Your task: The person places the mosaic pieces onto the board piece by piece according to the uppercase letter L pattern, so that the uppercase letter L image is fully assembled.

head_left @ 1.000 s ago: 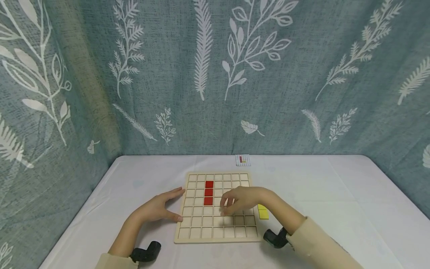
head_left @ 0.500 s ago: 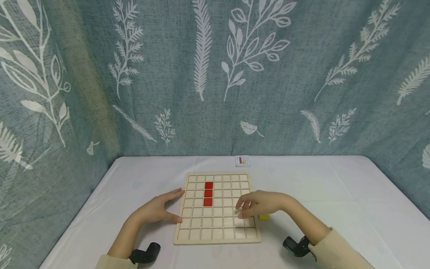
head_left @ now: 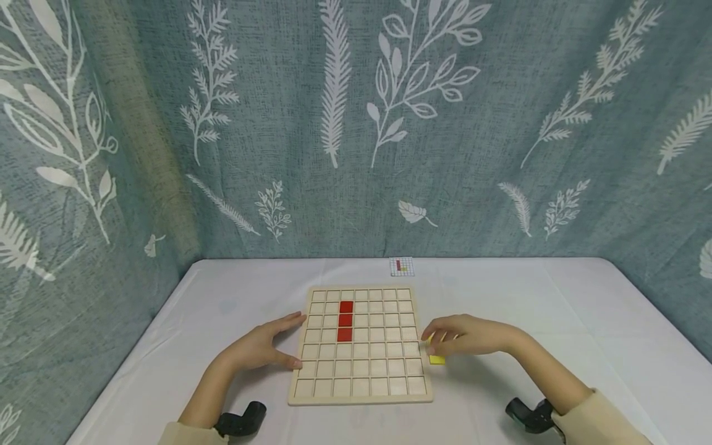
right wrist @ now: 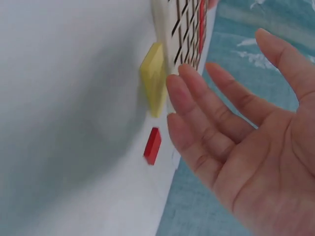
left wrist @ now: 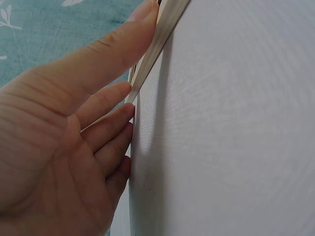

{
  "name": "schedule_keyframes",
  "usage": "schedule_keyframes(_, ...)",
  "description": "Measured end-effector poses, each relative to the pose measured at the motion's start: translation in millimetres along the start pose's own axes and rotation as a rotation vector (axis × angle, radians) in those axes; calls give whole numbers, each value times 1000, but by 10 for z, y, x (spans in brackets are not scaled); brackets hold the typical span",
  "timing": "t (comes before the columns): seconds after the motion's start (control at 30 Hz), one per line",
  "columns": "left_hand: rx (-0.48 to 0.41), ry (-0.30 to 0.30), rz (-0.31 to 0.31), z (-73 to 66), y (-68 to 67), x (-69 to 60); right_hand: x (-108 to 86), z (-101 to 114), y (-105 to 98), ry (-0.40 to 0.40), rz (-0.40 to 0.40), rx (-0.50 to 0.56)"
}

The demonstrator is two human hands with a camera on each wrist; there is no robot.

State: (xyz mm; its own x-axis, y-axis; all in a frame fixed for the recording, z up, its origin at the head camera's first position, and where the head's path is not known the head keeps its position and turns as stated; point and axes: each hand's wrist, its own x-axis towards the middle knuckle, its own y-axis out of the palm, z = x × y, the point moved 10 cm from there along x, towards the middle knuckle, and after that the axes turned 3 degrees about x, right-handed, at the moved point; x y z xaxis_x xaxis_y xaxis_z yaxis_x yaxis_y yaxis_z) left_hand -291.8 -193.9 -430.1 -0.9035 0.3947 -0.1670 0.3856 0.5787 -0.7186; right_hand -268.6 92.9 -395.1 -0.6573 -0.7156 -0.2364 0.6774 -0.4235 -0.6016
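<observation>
A pale wooden grid board (head_left: pixel 360 369) lies flat on the white table. Three red tiles (head_left: pixel 345 320) sit in one of its columns, one behind another. Along the board's left edge, the left hand (head_left: pixel 257 346) rests with thumb and fingers spread, touching the rim, which the left wrist view also shows. Just off the right edge, the right hand (head_left: pixel 464 335) hovers over the yellow tiles (head_left: pixel 437 360) and partly covers them. In the right wrist view its fingers are relaxed and hold nothing, near the yellow tiles (right wrist: pixel 155 81) and a red tile (right wrist: pixel 153 146) on the table.
Behind the board lies a small card (head_left: pixel 402 266) printed with a grid pattern. A patterned blue-green curtain (head_left: pixel 356 154) hangs behind the white table (head_left: pixel 528 296). Dark camera mounts are strapped at both wrists.
From above the board, the right hand has moved right to the yellow tiles beside it. The left hand and the red tiles on the board stay in place.
</observation>
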Motion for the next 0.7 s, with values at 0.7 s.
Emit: schedule_keyframes(0.7,1,30,13,-20,4,-18,-114,-570,-434,137,-351,197)
